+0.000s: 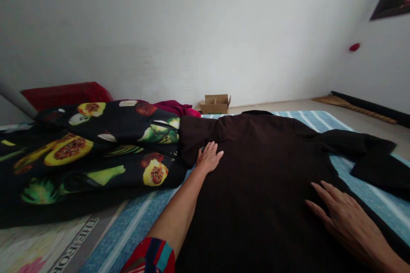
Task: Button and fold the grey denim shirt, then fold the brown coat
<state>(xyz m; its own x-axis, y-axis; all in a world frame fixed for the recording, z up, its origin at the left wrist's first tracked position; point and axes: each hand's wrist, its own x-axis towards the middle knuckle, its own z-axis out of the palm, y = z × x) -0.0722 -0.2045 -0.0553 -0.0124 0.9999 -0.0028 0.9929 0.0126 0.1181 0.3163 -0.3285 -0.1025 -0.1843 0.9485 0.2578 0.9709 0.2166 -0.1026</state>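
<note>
A dark brown long-sleeved garment [262, 187] lies spread out in front of me, its right sleeve [355, 143] bent outward. My left hand [209, 156] rests on it near the left shoulder, fingers stretched out and holding nothing. On the right, my right hand [346, 215] is over the lower right part of the garment with its fingers apart. Left of the brown cloth, and against its left sleeve, lies a black garment printed with fruit and vegetables [112, 145].
Beneath the clothes is a blue and white striped sheet [137, 217], with a printed cloth [64, 243] at lower left. Behind are a red item [67, 94], magenta fabric [176, 107] and an open cardboard box [215, 103] by the white wall [205, 30].
</note>
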